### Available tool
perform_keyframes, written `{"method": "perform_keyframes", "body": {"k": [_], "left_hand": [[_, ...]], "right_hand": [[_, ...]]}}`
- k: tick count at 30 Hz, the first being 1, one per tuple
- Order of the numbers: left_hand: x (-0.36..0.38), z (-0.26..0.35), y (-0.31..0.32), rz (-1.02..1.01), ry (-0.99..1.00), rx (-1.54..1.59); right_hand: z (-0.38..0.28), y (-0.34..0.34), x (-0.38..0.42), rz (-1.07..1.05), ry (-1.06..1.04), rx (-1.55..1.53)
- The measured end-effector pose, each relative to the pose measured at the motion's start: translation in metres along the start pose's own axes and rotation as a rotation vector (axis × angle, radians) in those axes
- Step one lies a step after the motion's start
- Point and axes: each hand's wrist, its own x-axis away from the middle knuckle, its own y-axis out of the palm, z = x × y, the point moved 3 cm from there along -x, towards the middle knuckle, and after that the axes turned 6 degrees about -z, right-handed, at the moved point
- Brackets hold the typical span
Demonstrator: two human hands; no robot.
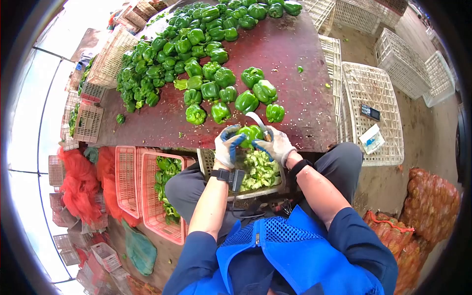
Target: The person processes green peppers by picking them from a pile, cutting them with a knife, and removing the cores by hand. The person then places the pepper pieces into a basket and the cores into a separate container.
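In the head view, my left hand [228, 146], in a white and blue glove, is closed around a green bell pepper [250, 132]. My right hand [277, 144], gloved alike, grips a knife with a curved blade [255, 118]; its fingers also touch the pepper's right side. The blade rises behind the pepper, pointing up and left. Beneath both hands, between my knees, a crate [268, 191] holds pale green cut pepper pieces [259, 169]. Several loose bell peppers, such as one pepper [275, 113], lie on the dark red table [290, 59] just beyond my hands.
A large pile of green peppers [172, 54] covers the table's far left. Pink crates [147, 196], one with peppers inside, stand at my left. To the right, an upturned white crate [378, 93] carries a phone [370, 112] and a small packet [372, 139]. Filled mesh sacks [427, 206] sit lower right.
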Motion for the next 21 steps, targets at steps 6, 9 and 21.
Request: {"method": "perform_keyframes", "body": {"k": [6, 9, 21], "left_hand": [[-0.005, 0.0, 0.02, -0.088, -0.063, -0.242], [-0.006, 0.0, 0.019, -0.073, -0.065, -0.214], [-0.025, 0.004, 0.005, -0.157, -0.053, -0.286]], "right_hand": [[0.005, 0.004, -0.008, -0.048, -0.078, -0.042], [0.005, 0.005, -0.01, -0.012, -0.121, 0.025], [0.023, -0.001, -0.024, 0.016, -0.14, -0.055]]}}
